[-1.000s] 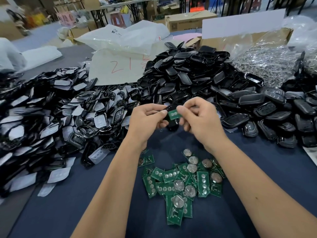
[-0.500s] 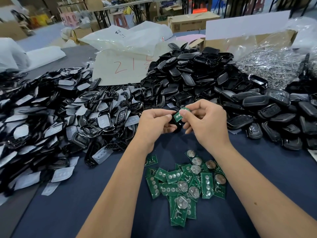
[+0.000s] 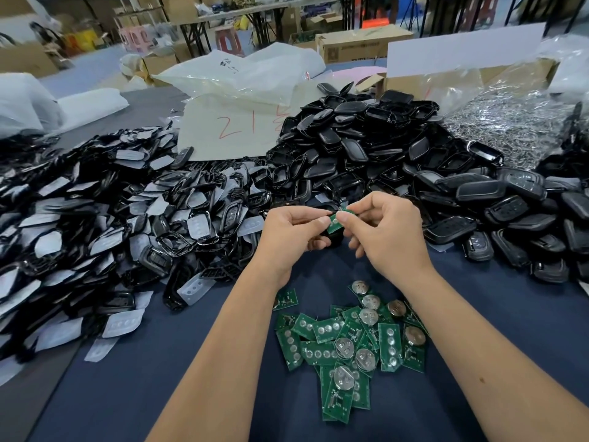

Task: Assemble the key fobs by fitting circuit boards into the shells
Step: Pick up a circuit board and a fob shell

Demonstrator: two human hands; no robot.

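Head view | my left hand (image 3: 294, 232) grips black shell (image 3: 333, 239) | right hand (image 3: 387, 232) pinches green circuit board (image 3: 335, 223), now tilted into shell mouth | seating begun, not flush.

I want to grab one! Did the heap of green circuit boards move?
No. The heap of green circuit boards sits unchanged beside the lone green board.

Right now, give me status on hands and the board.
Left hand grips black shell. Right hand pinches green circuit board at shell, not seated. Nothing blocking.
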